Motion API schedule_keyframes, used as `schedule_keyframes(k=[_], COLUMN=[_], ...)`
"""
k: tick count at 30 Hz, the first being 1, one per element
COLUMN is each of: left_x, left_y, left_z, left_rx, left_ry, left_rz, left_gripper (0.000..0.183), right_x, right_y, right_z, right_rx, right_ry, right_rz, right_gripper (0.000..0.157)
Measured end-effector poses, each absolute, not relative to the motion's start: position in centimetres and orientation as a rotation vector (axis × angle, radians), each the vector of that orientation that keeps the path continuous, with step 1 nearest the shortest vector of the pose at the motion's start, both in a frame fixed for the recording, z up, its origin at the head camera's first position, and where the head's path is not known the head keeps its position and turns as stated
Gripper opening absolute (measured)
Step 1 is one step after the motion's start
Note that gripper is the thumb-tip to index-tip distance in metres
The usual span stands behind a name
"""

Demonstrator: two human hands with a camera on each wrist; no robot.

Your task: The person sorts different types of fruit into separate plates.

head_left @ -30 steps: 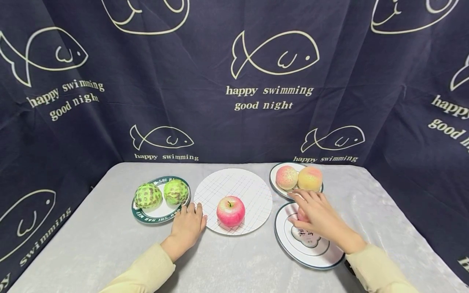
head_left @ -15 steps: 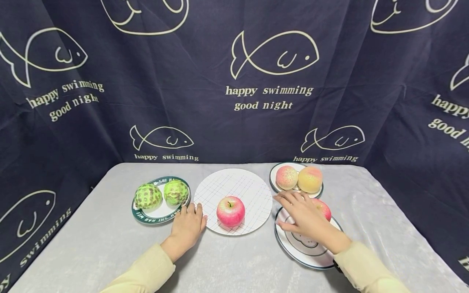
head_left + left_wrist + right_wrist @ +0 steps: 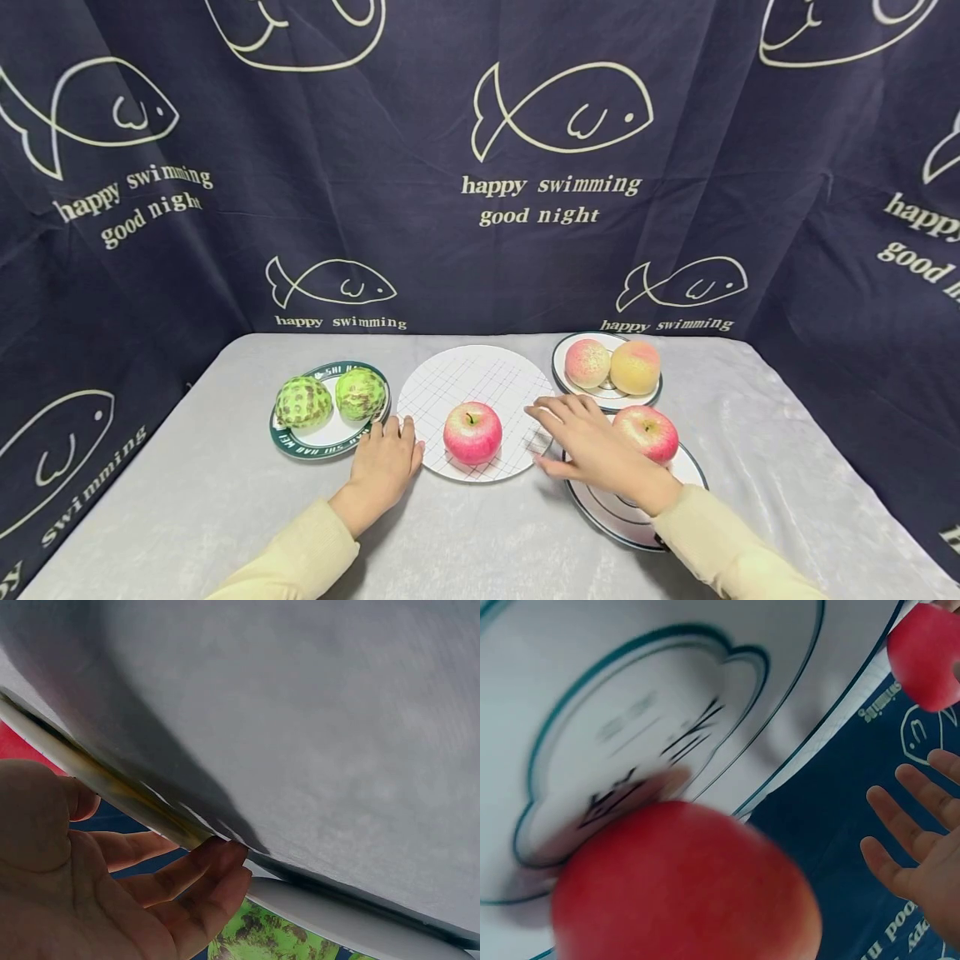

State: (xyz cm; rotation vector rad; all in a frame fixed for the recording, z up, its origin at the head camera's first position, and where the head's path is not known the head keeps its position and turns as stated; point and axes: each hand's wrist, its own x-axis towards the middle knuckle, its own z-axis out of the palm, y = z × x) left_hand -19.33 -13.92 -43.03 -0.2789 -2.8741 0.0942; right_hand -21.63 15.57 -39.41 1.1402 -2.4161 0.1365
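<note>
My right hand (image 3: 600, 450) is over the left part of a large white plate (image 3: 686, 475) with a dark rim. Its spread fingers reach over the right edge of a round white checked board (image 3: 427, 387) and hold nothing. Beside the wrist, a red apple (image 3: 647, 433) sits on that plate; it looms large in the right wrist view. On the checked board sits another red apple (image 3: 472, 433), left of the right fingertips. My left hand (image 3: 381, 467) lies relaxed between the board and a green-rimmed plate (image 3: 315, 447). Its fingertips are at the plates' edges; whether they touch is unclear.
Two green, brown-spotted round fruits (image 3: 303, 402) lie on the green-rimmed plate at left. At the back right, two peaches (image 3: 635, 367) share a small plate (image 3: 564, 375). A pale grey cloth (image 3: 480, 533) covers the table, and a dark fish-print curtain (image 3: 420, 167) stands behind.
My right hand has moved left from the apple on the large plate toward the checked board, leaving that apple uncovered on the plate. The left hand has stayed put.
</note>
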Motion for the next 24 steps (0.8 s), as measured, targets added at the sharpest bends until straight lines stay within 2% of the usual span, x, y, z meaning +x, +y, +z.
schedule_keyframes(k=[24], left_x=[-19.4], left_y=[-13.9], left_z=[-43.1], left_rx=[-0.279], left_ry=[-2.871], left_rz=[0.093], left_gripper=[0.045], right_x=[-22.5], right_y=[10.6], right_z=[-39.5], right_rx=[1.268], right_ry=[-2.368], right_rz=[0.163], right_gripper=[0.060])
